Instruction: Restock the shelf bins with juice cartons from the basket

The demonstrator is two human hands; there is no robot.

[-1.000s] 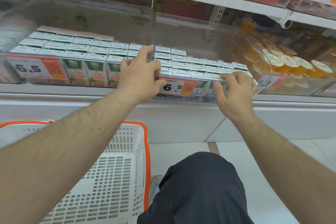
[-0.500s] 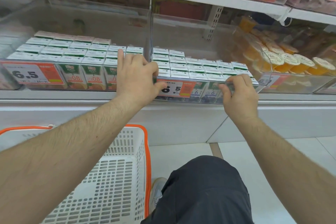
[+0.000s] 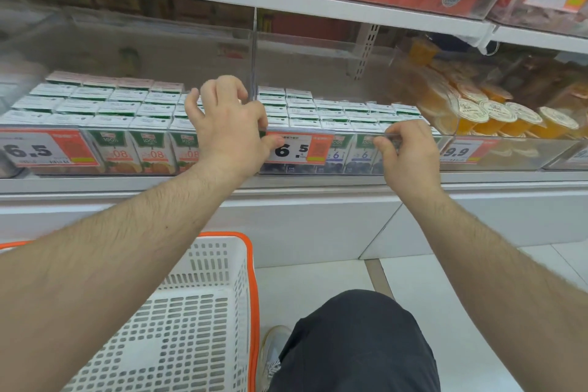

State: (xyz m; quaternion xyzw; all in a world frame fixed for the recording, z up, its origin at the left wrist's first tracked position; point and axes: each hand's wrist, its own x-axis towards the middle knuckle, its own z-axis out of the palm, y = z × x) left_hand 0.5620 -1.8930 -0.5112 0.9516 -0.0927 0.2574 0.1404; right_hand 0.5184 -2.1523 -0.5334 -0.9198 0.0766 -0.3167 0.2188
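Both clear shelf bins (image 3: 350, 169) look pretty much packed with juice cartons (image 3: 152, 149), and the white basket (image 3: 197, 312) by my knee shows no cartons in the part I can see, so I'd say restocking is nearly wrapped. My left hand (image 3: 229, 127) and right hand (image 3: 407, 149) are both curled over the right bin's front lip, gripping it.

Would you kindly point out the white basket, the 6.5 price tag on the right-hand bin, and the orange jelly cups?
white basket (image 3: 203, 267), head view, on its far perforated wall.
6.5 price tag (image 3: 297, 149), head view, on the printed digits.
orange jelly cups (image 3: 498, 111), head view, on one cup's foil lid.
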